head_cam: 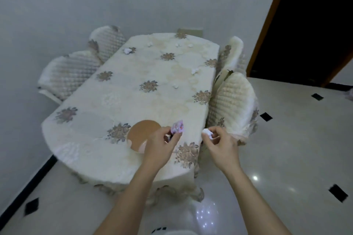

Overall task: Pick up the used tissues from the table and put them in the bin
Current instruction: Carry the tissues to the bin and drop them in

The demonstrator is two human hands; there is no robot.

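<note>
Hands: left (162, 145) over table (114, 101), right (221, 143) beyond edge.

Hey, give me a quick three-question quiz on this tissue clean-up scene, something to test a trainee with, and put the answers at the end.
1. True or false: the right hand pinches a crumpled white tissue.
2. Multiple choice: what does the left hand hold? A) a small pink-and-purple plastic packet B) a metal spoon C) a glass cup
3. Short answer: are loose white tissue wads still lying on the oval table with the cream floral cloth?

Key: 1 true. 2 A. 3 yes, several, mostly on the far half.
</note>
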